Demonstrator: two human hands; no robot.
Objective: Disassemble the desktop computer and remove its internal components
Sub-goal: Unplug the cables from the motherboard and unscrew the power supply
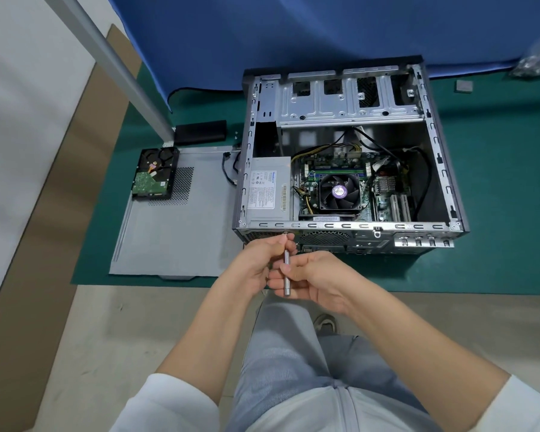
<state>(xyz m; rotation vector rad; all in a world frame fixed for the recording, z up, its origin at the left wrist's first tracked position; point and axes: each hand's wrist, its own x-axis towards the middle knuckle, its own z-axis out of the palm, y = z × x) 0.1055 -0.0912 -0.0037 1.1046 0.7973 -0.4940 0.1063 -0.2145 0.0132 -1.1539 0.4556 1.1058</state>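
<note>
An open desktop case (446, 169) lies on its side on a green mat. Inside sit a grey power supply (267, 190), a motherboard with a black CPU fan (340, 191) and loose cables. A slim silver screwdriver (286, 272) points at the case's near rear edge, tip by the power supply corner. My right hand (318, 279) grips the screwdriver's shaft. My left hand (262, 260) pinches its upper part near the tip.
The removed grey side panel (175, 238) lies left of the case, with a hard drive (155, 174) on its far end. A black box (200, 131) and a metal post (119, 67) stand behind it. Blue cloth (293, 32) covers the back; a plastic bag (536, 62) lies far right.
</note>
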